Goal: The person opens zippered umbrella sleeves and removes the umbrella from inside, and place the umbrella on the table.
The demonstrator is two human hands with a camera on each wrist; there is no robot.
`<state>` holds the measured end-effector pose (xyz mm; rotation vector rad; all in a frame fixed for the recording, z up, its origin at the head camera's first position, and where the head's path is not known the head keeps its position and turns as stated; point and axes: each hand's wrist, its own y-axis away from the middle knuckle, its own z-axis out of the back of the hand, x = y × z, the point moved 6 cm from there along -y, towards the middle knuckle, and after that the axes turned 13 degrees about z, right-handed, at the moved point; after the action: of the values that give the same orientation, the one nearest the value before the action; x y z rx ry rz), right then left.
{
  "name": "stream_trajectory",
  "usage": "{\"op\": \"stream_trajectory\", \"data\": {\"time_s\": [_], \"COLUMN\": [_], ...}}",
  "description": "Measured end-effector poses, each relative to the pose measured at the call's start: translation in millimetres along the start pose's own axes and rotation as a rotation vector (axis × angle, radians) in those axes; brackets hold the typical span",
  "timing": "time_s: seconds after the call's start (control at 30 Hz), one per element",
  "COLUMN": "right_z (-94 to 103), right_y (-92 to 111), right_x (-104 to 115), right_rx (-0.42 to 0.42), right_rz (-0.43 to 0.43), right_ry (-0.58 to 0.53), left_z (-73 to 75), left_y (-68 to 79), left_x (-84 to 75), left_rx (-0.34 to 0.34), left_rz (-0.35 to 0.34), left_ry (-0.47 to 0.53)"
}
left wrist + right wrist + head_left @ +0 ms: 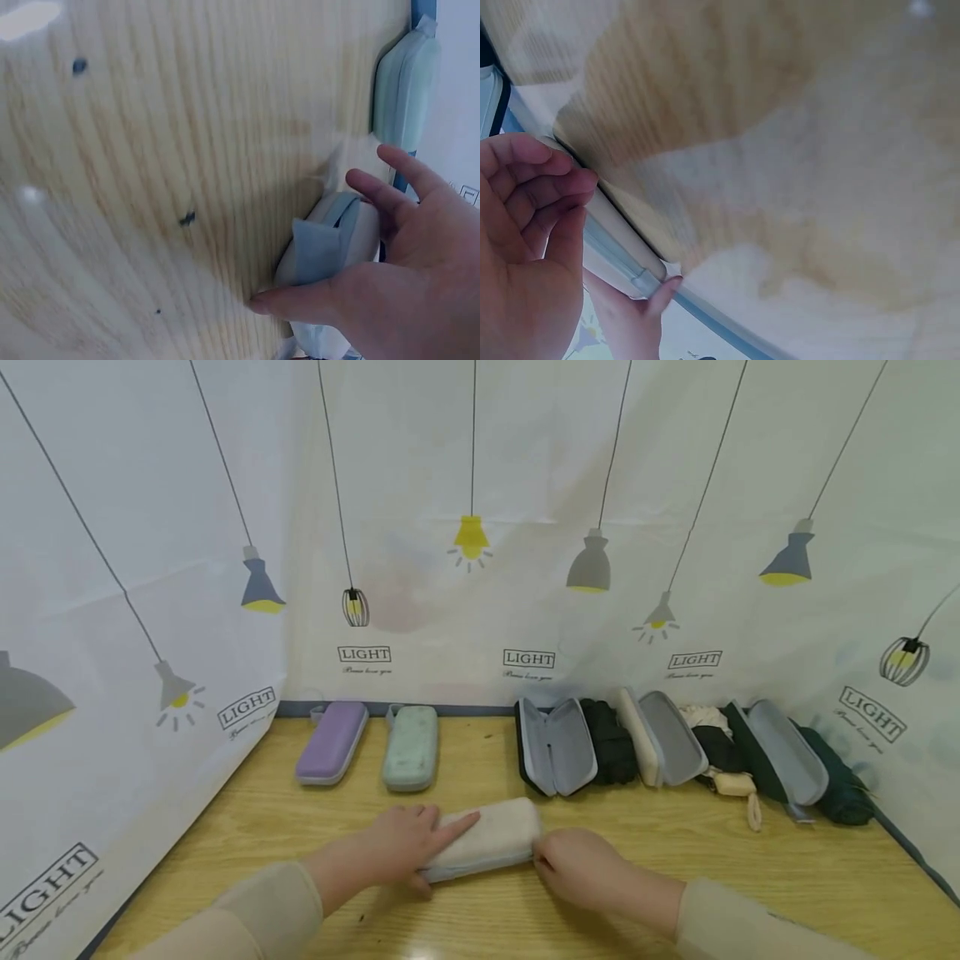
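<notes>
A white hard-shell zip case [506, 828] with a pale grey band lies closed on the table between the hands. My left hand [392, 847] holds its left end, index finger stretched along the lid and thumb at the near side. In the left wrist view, a grey fabric tab [317, 251] shows at that end. My right hand [581, 867] pinches at the case's right end, beside the grey band. Thumb and index fingertips meet there in the right wrist view; whatever lies between them is hidden.
A purple case [332, 742] and a mint case [411, 748] lie closed at the back left. Several open grey-lined cases, among them a black one [557, 747], stand at the back right beside dark folded fabric bundles [611, 743]. A printed cloth [480, 610] walls the table.
</notes>
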<state>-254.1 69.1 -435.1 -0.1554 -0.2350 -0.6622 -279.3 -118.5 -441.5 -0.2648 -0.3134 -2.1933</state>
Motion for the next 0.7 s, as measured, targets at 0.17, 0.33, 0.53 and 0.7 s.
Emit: {"op": "stream_trajectory", "data": {"time_s": [0.17, 0.33, 0.53, 0.7], "right_z": [-1.4, -2.0, -1.9, -2.5], "right_y": [-11.2, -18.1, -21.2, -27.8], "right_x": [-6.0, -13.6, -14.8, -5.2], "right_rx": [-0.013, -0.039, -0.051, -0.064], "right_rz": [-0.003, -0.034, -0.055, -0.013], "right_ry": [0.043, 0.104, 0.110, 0.123], "left_z": [4.3, 13.1, 17.5, 17.8], "left_y": [6.0, 7.8, 6.6, 3.5], "left_x": [4.7, 0.7, -8.0, -15.7], "left_rx": [0.027, 0.027, 0.022, 0.039], "left_rz": [-0.107, -0.141, -0.075, -0.008], "left_ry": [-0.047, -0.028, -0.003, -0.001]}}
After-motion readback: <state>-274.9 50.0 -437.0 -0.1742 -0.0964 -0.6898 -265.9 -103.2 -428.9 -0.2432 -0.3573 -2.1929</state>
